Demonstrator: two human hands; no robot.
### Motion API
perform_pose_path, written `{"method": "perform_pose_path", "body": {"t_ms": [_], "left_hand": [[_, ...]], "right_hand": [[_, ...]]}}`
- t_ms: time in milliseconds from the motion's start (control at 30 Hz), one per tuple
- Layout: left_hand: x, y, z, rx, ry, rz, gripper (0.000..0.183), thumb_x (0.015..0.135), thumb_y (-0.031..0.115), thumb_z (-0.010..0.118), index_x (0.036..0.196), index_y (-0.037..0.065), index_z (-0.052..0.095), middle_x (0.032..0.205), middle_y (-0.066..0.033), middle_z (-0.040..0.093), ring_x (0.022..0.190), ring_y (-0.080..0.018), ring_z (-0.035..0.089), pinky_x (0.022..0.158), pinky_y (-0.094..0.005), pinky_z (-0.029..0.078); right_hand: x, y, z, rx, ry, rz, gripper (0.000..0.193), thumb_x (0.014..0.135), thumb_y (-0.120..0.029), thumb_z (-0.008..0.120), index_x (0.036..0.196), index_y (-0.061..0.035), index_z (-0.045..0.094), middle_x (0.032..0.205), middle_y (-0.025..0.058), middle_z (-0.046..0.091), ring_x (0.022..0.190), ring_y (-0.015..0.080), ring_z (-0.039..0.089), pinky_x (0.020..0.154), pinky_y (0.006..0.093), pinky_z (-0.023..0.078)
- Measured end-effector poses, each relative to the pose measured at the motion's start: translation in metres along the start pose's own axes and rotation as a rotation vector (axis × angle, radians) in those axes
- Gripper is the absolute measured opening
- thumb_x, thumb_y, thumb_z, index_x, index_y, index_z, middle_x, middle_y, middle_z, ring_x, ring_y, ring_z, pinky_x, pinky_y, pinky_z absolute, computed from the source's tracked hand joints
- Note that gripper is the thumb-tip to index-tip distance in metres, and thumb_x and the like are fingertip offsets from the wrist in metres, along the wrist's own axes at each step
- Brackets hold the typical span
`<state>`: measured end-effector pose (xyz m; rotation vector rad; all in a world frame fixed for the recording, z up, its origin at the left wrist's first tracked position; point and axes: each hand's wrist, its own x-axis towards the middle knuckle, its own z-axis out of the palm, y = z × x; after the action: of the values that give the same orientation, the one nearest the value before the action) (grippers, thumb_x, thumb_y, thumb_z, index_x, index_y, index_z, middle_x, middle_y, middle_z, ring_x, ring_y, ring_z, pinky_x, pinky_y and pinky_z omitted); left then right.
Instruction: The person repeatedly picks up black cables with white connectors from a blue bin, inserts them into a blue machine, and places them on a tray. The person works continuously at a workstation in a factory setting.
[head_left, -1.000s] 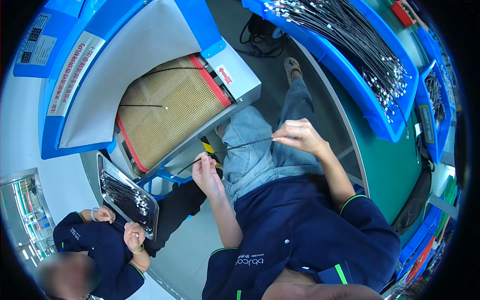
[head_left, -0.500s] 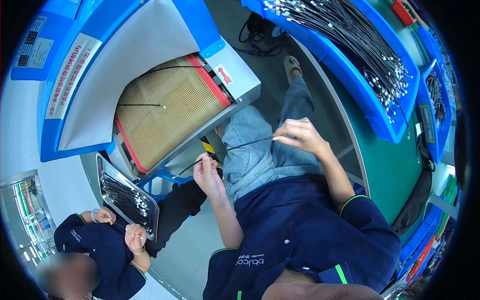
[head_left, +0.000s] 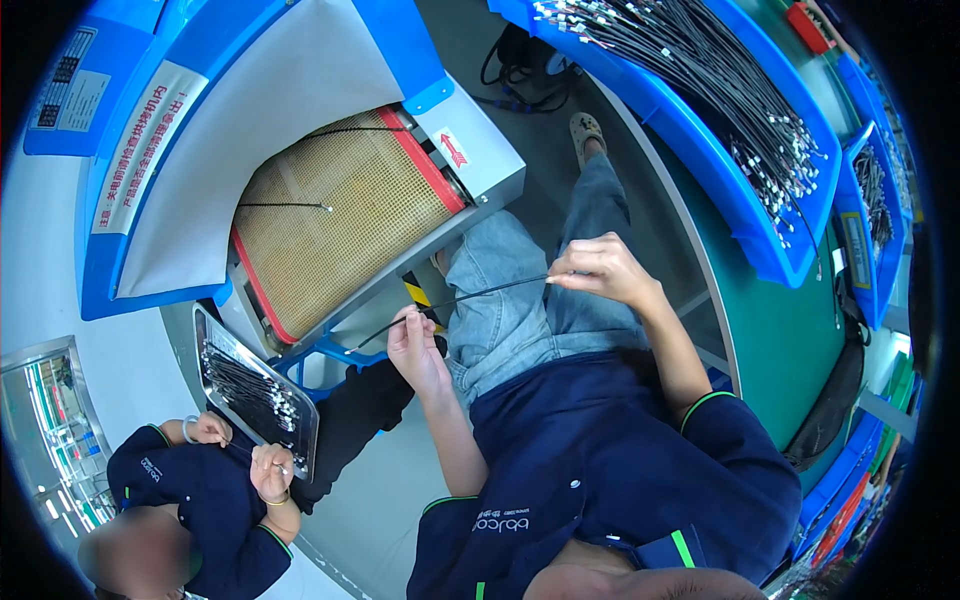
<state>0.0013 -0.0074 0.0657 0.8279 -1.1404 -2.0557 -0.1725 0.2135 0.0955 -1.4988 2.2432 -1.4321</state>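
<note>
Pinched by my left hand (head_left: 419, 355) near the conveyor (head_left: 350, 225) and my right hand (head_left: 606, 273) farther right of it, a black cable (head_left: 498, 289) stretches beside the conveyor. I judge this a holding-out step (the cable's nearly straight); moving it calls for matched, gentle grips.

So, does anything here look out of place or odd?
One stray cable hangs over the rim of the large blue bin at right, while most lie bundled inside. The black cable held between left hand and right hand shows no obvious damage.
</note>
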Motion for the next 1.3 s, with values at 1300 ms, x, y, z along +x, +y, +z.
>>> {"method": "perform_pose_path", "body": {"t_ms": [1300], "left_hand": [[0.017, -0.018, 0.008, 0.031, -0.083, -0.102, 0.019, 0.090, 0.012, 0.062, 0.106, 0.001, 0.061, 0.086, -0.0027, 0.061, 0.074, -0.0083, 0.056, 0.066, -0.0210, 0.047]], "right_hand": [[0.049, -0.023, 0.026, -0.231, -0.229, 0.140, 0.017, 0.073, -0.023, 0.073, 0.073, -0.0070, 0.065, 0.073, 0.0048, 0.054, 0.068, 0.0230, 0.060, 0.060, 0.0349, 0.048]]}}
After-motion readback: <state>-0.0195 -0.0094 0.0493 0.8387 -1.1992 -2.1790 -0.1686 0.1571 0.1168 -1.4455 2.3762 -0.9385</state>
